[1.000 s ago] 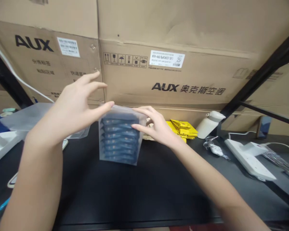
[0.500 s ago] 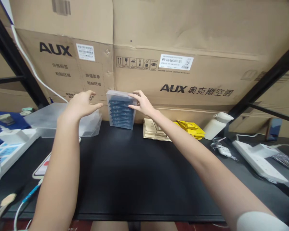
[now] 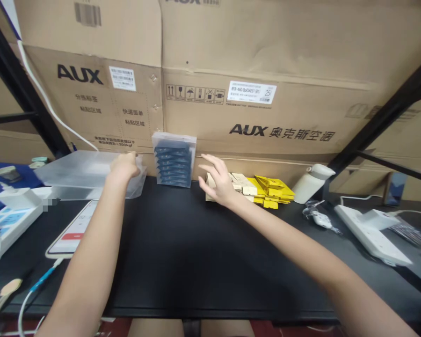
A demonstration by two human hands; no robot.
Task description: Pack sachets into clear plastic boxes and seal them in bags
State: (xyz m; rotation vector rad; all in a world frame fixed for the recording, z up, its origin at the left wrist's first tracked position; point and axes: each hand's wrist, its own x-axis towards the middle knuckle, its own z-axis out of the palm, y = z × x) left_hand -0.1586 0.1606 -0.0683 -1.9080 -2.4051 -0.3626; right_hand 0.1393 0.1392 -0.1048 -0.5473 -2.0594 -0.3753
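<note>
Case (image 3: 174, 137), clear plastic, stands upright at back of black desk (image 3: 203, 257), in front of big AUX carton (image 3: 266, 56); dark blue packets (image 3: 173, 166) stacked inside. Both hands clear of it. Right hand (image 3: 218, 180) just right of the case, fingers spread, thumb apart, nothing held; it partly covers beige packets (image 3: 243, 182). Yellow packets (image 3: 272, 189) right beside those, then white flask (image 3: 310, 185), tilted in view. Left hand (image 3: 124, 167) at right end of translucent bin (image 3: 77, 168), left of the case; fingers bent, tips hidden, so can't tell whether it grips the bin or only touches. Phone (image 3: 72, 231), screen lit, lies partly behind left forearm, cable plugged in. Left power strip (image 3: 7, 229) beyond that at far left; right power strip (image 3: 368, 234) lies on desk's right side, small white item (image 3: 323, 219) near it.
</note>
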